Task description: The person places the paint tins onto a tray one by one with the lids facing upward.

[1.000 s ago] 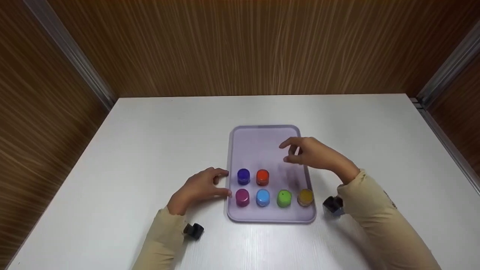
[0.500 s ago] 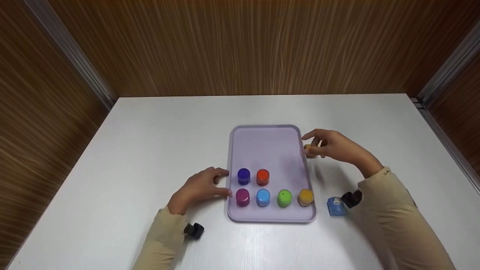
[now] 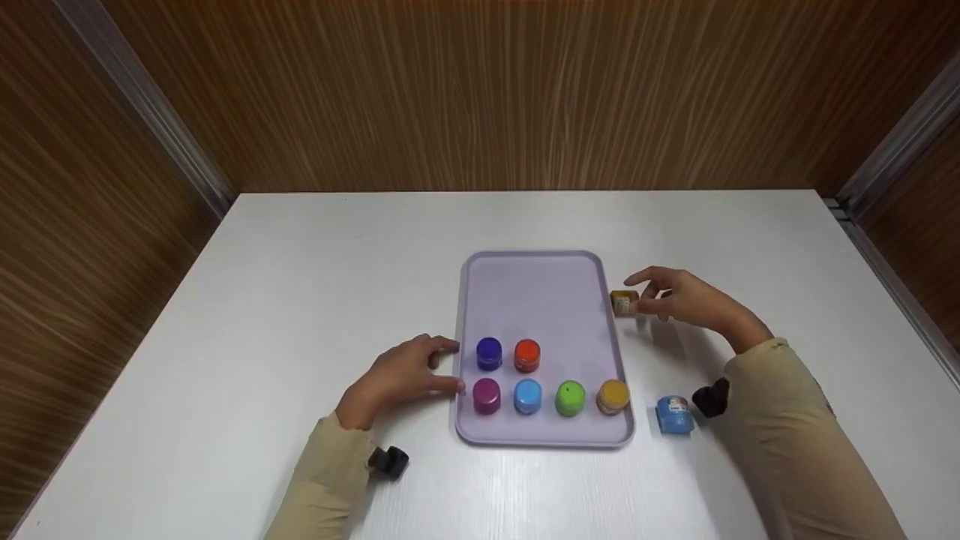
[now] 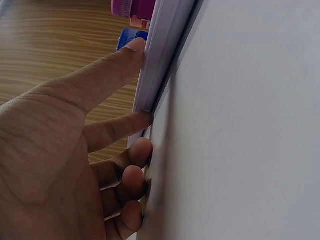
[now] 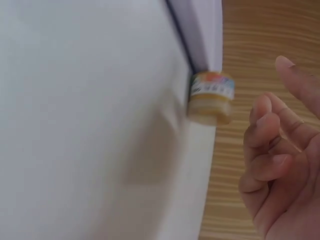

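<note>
My left hand (image 3: 405, 371) is at the left side of the lilac tray (image 3: 532, 300). Its thumb and index fingertip touch the tray's rim, as the left wrist view also shows. Just off the tray's right edge lies a small yellow jar (image 3: 624, 303) on its side, its label showing. My right hand (image 3: 682, 298) hovers beside that jar with loosely bent fingers. In the right wrist view a gap separates the fingers from the labelled yellow jar (image 5: 212, 97). Nothing is held by either hand.
On the tray stand purple (image 3: 489, 353) and red (image 3: 527, 355) jars, above a front row of magenta (image 3: 487, 396), light blue (image 3: 527, 396), green (image 3: 570, 398) and yellow (image 3: 613, 397) ones. A blue jar (image 3: 675, 415) lies right of the tray, near my right wrist.
From over the tray, my right hand has moved right to the yellow jar, then slightly farther right, uncovering it. The blue jar has come into view from behind the wrist. My left hand stays put.
</note>
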Demonstrator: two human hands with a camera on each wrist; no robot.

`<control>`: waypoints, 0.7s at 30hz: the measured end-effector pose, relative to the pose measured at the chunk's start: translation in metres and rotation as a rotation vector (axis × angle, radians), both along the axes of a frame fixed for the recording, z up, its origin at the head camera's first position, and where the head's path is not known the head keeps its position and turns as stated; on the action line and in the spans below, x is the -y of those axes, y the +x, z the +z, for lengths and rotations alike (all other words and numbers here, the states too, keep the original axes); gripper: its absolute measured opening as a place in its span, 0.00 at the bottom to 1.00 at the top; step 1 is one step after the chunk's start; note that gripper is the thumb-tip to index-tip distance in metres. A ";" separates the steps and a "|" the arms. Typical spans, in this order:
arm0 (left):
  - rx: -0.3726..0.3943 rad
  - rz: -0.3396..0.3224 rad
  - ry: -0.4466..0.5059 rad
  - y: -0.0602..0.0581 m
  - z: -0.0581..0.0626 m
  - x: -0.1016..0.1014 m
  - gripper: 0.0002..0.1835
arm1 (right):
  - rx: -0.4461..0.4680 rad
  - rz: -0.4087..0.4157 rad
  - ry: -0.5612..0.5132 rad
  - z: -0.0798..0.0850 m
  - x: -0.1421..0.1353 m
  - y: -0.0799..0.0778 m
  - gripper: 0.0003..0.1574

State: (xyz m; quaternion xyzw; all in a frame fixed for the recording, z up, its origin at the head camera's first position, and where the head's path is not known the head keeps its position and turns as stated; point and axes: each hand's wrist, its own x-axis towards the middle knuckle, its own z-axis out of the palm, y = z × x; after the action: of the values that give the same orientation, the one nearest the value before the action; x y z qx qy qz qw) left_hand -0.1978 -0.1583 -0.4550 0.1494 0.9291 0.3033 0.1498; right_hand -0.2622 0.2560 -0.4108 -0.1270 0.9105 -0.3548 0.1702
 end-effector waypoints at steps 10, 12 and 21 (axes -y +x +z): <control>0.009 0.007 0.000 0.000 -0.001 0.000 0.36 | 0.009 0.015 -0.010 -0.010 -0.006 -0.005 0.27; 0.005 0.004 -0.001 0.000 -0.001 0.000 0.36 | 0.016 0.018 -0.012 -0.011 -0.005 -0.006 0.27; 0.005 0.009 0.012 -0.001 -0.002 0.001 0.36 | 0.044 0.033 0.020 -0.014 -0.007 -0.009 0.29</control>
State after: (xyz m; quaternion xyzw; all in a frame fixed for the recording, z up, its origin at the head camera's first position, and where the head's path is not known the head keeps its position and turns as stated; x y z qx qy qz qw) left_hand -0.1984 -0.1593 -0.4566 0.1452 0.9276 0.3099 0.1497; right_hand -0.2711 0.2628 -0.4249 -0.1323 0.9078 -0.3456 0.1973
